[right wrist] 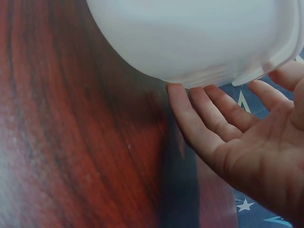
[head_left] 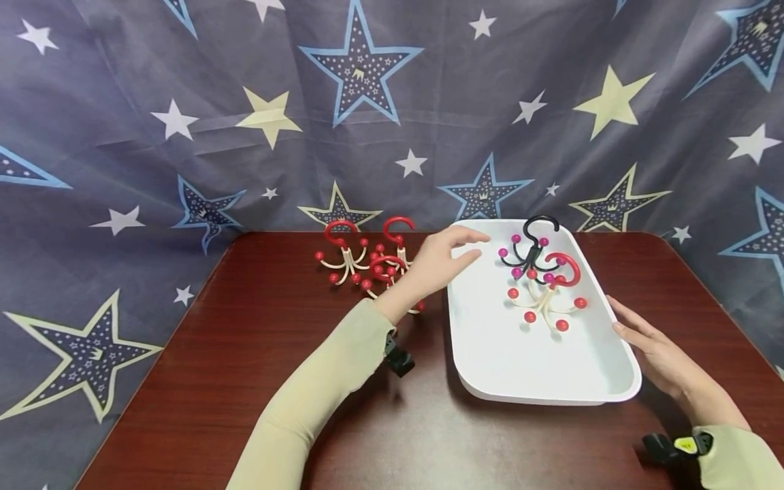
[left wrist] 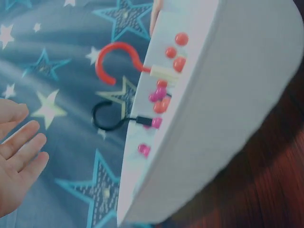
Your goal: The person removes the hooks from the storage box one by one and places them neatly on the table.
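My left hand (head_left: 442, 257) is held over the left rim of the white tray (head_left: 490, 371), thumb and fingers apart with nothing between them. Its fingers also show at the left edge of the left wrist view. Inside the tray lie a black multi-arm hanger hook (head_left: 534, 254) with magenta balls and a cream one (head_left: 544, 301) with a red hook and red balls. On the tray's far side, my right hand (head_left: 664, 357) rests its fairly straight fingers (right wrist: 199, 111) against the outer wall, the thumb at the rim.
Left of the tray on the dark red wooden table (head_left: 245, 354) stand a cream hanger hook (head_left: 346, 258) with red balls and two more like it, partly hidden behind my left arm. Star-patterned cloth (head_left: 214, 68) hangs behind the table.
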Tool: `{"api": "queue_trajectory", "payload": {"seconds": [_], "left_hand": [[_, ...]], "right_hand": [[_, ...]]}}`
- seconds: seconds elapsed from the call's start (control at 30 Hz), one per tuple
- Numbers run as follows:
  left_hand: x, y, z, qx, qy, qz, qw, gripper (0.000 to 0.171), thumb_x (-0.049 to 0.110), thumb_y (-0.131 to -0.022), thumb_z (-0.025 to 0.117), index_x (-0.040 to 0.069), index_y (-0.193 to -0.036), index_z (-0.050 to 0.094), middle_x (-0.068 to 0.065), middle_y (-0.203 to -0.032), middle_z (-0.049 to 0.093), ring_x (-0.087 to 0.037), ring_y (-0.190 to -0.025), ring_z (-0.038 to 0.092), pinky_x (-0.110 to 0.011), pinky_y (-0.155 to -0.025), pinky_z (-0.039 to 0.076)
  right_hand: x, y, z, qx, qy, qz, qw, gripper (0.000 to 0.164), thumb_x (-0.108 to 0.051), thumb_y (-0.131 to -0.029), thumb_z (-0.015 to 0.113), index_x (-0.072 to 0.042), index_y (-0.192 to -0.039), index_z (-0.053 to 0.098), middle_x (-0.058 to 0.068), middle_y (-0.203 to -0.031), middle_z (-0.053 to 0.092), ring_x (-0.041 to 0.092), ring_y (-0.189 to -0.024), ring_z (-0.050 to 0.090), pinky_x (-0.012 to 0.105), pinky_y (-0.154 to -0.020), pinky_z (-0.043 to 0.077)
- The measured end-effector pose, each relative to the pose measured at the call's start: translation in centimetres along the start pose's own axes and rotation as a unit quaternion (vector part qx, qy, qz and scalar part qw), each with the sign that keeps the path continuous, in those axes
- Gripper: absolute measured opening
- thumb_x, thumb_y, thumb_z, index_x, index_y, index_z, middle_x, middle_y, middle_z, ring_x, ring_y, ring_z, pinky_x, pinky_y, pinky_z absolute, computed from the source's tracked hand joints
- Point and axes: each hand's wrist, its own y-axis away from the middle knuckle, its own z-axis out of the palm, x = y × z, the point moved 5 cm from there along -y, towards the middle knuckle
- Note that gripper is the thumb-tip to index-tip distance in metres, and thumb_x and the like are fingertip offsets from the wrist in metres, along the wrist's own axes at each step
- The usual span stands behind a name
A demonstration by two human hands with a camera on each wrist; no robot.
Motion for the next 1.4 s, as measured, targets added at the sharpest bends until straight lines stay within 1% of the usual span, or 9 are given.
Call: {"api": "queue_trajectory", "payload": {"seconds": [0.23, 0.4, 0.5, 0.67, 0.9, 1.03, 1.13, 1.23, 1.4], "left_hand": [[1.9, -1.1, 3.4, -0.071, 0.0, 0.019, 0.9973, 0.026, 0.016, -0.088, 0.059, 0.013, -0.114, 0.063, 0.001, -0.113, 0.063, -0.006, -0.105, 0.056, -0.012, -0.09, 0.039], [3.6, -2.4, 5.3, -0.105, -0.012, 0.031, 0.9939, 0.029, 0.017, -0.088, 0.058, 0.014, -0.117, 0.062, 0.003, -0.114, 0.062, -0.004, -0.106, 0.056, -0.012, -0.089, 0.04], [4.3, -3.1, 6.6, -0.126, -0.016, 0.023, 0.9916, 0.031, 0.019, -0.089, 0.058, 0.015, -0.119, 0.06, 0.004, -0.117, 0.061, -0.002, -0.108, 0.054, -0.011, -0.09, 0.038], [5.3, -4.3, 8.8, -0.163, -0.06, 0.007, 0.9849, 0.034, 0.023, -0.089, 0.057, 0.018, -0.123, 0.058, 0.008, -0.121, 0.059, 0.001, -0.113, 0.05, -0.008, -0.092, 0.034], [5.7, -5.9, 10.9, -0.183, -0.135, -0.004, 0.9738, 0.039, 0.027, -0.09, 0.056, 0.023, -0.128, 0.052, 0.011, -0.128, 0.053, 0.001, -0.118, 0.045, -0.009, -0.096, 0.03], [5.4, -6.4, 11.8, -0.197, -0.148, -0.025, 0.9688, 0.043, 0.031, -0.09, 0.055, 0.025, -0.132, 0.049, 0.013, -0.13, 0.051, 0.002, -0.12, 0.042, -0.009, -0.097, 0.029], [5.3, -6.6, 12.3, -0.207, -0.149, -0.03, 0.9665, 0.039, 0.03, -0.09, 0.055, 0.023, -0.128, 0.053, 0.013, -0.126, 0.054, 0.001, -0.117, 0.046, -0.009, -0.095, 0.031], [5.2, -6.7, 12.4, -0.208, -0.158, -0.039, 0.9645, 0.031, 0.027, -0.089, 0.056, 0.023, -0.12, 0.06, 0.013, -0.117, 0.059, -0.001, -0.107, 0.052, -0.01, -0.089, 0.036], [5.1, -6.8, 12.4, -0.183, -0.185, -0.064, 0.9634, 0.025, 0.024, -0.088, 0.058, 0.029, -0.111, 0.064, 0.016, -0.109, 0.061, -0.001, -0.096, 0.055, -0.013, -0.079, 0.041]], "right_hand": [[0.0, 0.2, 0.2, 0.003, 0.01, 0.004, 1.0, 0.056, -0.022, -0.099, 0.034, -0.026, -0.147, 0.006, -0.03, -0.114, 0.047, -0.003, -0.096, 0.057, 0.024, -0.074, 0.051], [0.0, 0.2, 0.1, 0.01, 0.017, 0.002, 1.0, 0.056, -0.021, -0.099, 0.034, -0.026, -0.147, 0.007, -0.03, -0.114, 0.046, -0.004, -0.096, 0.057, 0.023, -0.074, 0.051], [0.0, 0.1, 0.1, 0.003, 0.005, -0.002, 1.0, 0.055, -0.02, -0.099, 0.033, -0.025, -0.147, 0.006, -0.03, -0.114, 0.047, -0.003, -0.096, 0.057, 0.023, -0.074, 0.051], [0.1, 0.1, 0.2, -0.007, -0.02, -0.009, 1.0, 0.054, -0.017, -0.099, 0.032, -0.025, -0.147, 0.007, -0.028, -0.115, 0.05, -0.001, -0.096, 0.058, 0.025, -0.073, 0.051], [0.0, 0.1, 0.2, -0.016, -0.032, -0.015, 0.999, 0.053, -0.016, -0.1, 0.03, -0.026, -0.147, 0.008, -0.026, -0.116, 0.051, 0.0, -0.097, 0.058, 0.026, -0.074, 0.051], [0.0, 0.2, 0.2, -0.014, -0.027, -0.013, 0.999, 0.053, -0.016, -0.1, 0.03, -0.026, -0.147, 0.008, -0.027, -0.116, 0.051, 0.0, -0.097, 0.058, 0.026, -0.073, 0.051], [0.0, 0.2, 0.2, -0.009, -0.019, -0.008, 1.0, 0.054, -0.018, -0.099, 0.031, -0.027, -0.147, 0.008, -0.028, -0.116, 0.049, -0.001, -0.096, 0.058, 0.026, -0.073, 0.051], [0.0, 0.1, 0.2, -0.01, -0.019, -0.007, 1.0, 0.054, -0.018, -0.099, 0.031, -0.026, -0.147, 0.007, -0.027, -0.116, 0.049, 0.0, -0.096, 0.058, 0.027, -0.073, 0.051], [-0.1, 0.1, 0.3, -0.015, -0.035, -0.017, 0.999, 0.053, -0.016, -0.1, 0.03, -0.026, -0.147, 0.008, -0.025, -0.116, 0.052, 0.001, -0.096, 0.058, 0.026, -0.073, 0.051]]}}
